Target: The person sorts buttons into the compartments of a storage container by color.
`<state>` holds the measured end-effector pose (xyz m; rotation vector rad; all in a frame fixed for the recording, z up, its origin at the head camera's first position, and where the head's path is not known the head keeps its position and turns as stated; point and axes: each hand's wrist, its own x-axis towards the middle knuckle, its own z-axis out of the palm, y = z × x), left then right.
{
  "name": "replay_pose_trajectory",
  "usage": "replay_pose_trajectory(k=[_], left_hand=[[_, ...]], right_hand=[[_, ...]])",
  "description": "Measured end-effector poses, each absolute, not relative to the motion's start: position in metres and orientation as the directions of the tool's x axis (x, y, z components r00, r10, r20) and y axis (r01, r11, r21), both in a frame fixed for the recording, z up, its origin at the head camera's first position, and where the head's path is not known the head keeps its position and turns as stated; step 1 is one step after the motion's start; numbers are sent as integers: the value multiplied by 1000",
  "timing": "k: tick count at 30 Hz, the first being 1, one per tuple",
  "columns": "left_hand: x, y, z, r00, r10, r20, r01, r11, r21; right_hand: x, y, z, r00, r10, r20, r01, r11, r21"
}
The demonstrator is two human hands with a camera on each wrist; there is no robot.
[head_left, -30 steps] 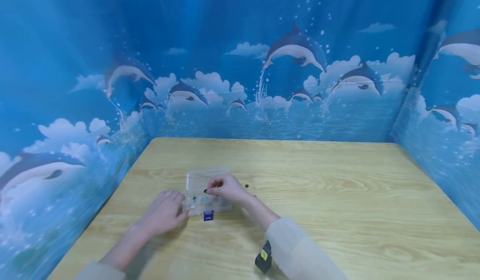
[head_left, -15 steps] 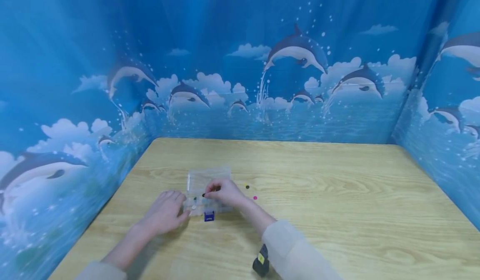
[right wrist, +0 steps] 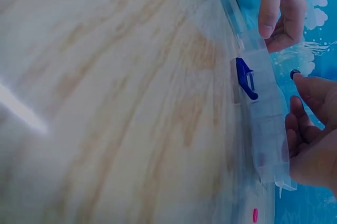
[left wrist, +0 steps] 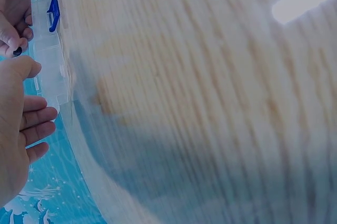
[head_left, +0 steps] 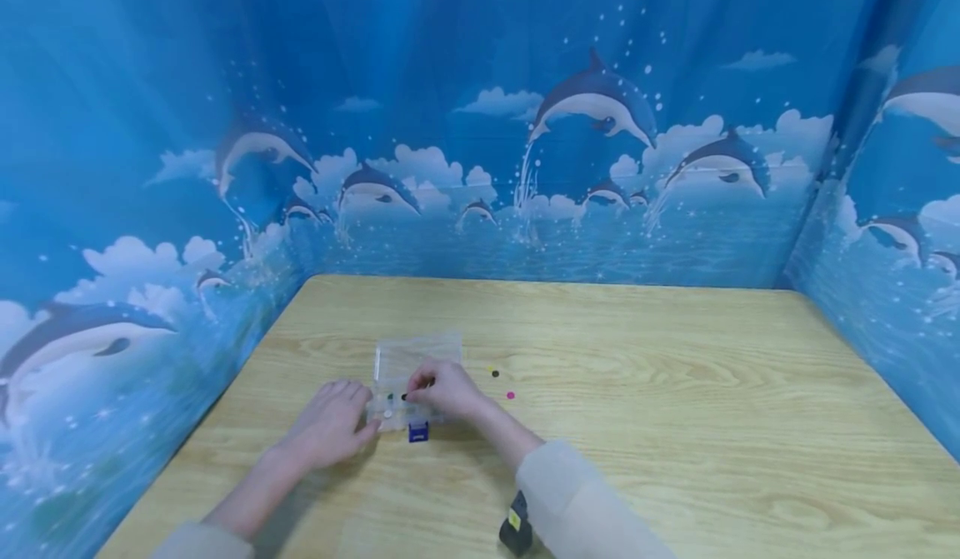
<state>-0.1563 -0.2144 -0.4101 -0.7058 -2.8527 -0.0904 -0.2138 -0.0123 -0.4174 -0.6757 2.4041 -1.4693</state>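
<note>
A clear plastic compartment box (head_left: 396, 362) lies on the table with its lid raised at the back. On its front edge is a blue latch (head_left: 418, 432). My right hand (head_left: 450, 389) is over the box, and its thumb and forefinger pinch a small black button (right wrist: 294, 73). Beside the box's left end rests my left hand (head_left: 330, 426), fingers loosely extended, with the thumb near the front corner. Inside the compartments a green piece (head_left: 390, 396) and a white button (head_left: 387, 414) show. The right hand covers the box's right part in the head view.
To the right of the box lie a loose black button (head_left: 495, 373), a bit of yellow (head_left: 491, 368) and a pink button (head_left: 511, 396). A black object with a yellow label (head_left: 516, 526) stands by the right sleeve. A dolphin-print curtain (head_left: 480, 126) surrounds the table.
My right hand has moved slightly left and down towards the front compartments, still pinching the black button. My left hand stays beside the box. The labelled black object appears a little further left.
</note>
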Motion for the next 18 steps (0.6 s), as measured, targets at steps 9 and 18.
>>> replay_pose_trajectory(k=[9,18], left_hand=[[-157,-215,-411,-870,450,201,463,886,23],[-156,-215,-411,-865,454,213,468,884,17]], right_hand=[[-210,-16,-417,-868,-495,37,-277,421,-864],[-209,-13,-415,-872,-490,14,-247,415,-876]])
